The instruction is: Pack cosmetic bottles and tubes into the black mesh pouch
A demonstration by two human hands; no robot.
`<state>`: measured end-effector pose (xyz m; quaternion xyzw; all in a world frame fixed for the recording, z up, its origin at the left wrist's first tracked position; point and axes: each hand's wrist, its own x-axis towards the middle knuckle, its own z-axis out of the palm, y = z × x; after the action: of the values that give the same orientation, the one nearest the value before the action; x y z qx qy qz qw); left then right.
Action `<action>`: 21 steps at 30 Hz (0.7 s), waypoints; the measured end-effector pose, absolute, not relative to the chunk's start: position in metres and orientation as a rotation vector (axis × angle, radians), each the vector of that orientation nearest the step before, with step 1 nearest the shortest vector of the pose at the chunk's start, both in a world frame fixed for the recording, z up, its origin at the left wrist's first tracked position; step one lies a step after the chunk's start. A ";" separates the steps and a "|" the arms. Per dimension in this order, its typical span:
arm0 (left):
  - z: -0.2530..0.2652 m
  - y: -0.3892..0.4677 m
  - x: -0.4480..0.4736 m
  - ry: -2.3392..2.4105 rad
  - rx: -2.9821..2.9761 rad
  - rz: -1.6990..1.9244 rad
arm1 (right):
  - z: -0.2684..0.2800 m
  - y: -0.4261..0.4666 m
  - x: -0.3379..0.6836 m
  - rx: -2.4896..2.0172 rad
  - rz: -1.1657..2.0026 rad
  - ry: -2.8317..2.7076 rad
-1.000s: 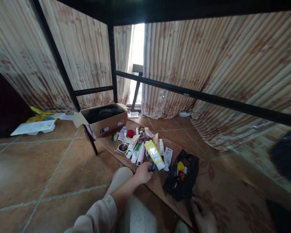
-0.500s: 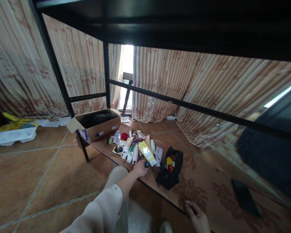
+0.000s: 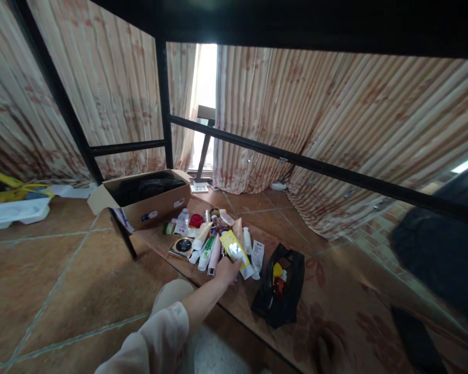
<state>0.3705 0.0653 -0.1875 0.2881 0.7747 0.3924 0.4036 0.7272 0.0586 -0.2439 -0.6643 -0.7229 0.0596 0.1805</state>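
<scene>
My left hand [image 3: 226,271] reaches into a pile of toiletries on the low brown board. Its fingers are bent down beside the white-capped end of a yellow tube [image 3: 234,248]; whatever they hold is hidden beneath the hand. Just left lie a pink tube [image 3: 215,253], a green-and-white tube [image 3: 206,253] and a square gold-edged compact [image 3: 182,246]. On the right side are a white tube [image 3: 247,240] and a grey-white sachet-like tube [image 3: 258,255]. My right hand [image 3: 329,350], dim and blurred, is low over the board, right of a black plastic bag [image 3: 296,291].
An open cardboard box [image 3: 159,208] with black contents stands at the board's far left end. A dark flat object [image 3: 417,337] lies at the right. Black metal frame bars [image 3: 234,137] cross behind and above the board. Patterned curtains [image 3: 257,93] hang at the back.
The view has tilted down and come closer. My left hand stays by the yellow tube, now covering the small blue item that showed beside it. My right hand has shifted right and blurred.
</scene>
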 end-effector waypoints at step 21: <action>-0.171 0.066 0.365 1.369 0.721 1.637 | -0.237 0.067 0.692 -2.239 -0.138 -2.043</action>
<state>0.3652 0.0661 -0.1707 0.2891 0.5487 0.6562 0.4298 0.6920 0.0671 -0.2372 -0.7369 -0.6724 -0.0455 0.0534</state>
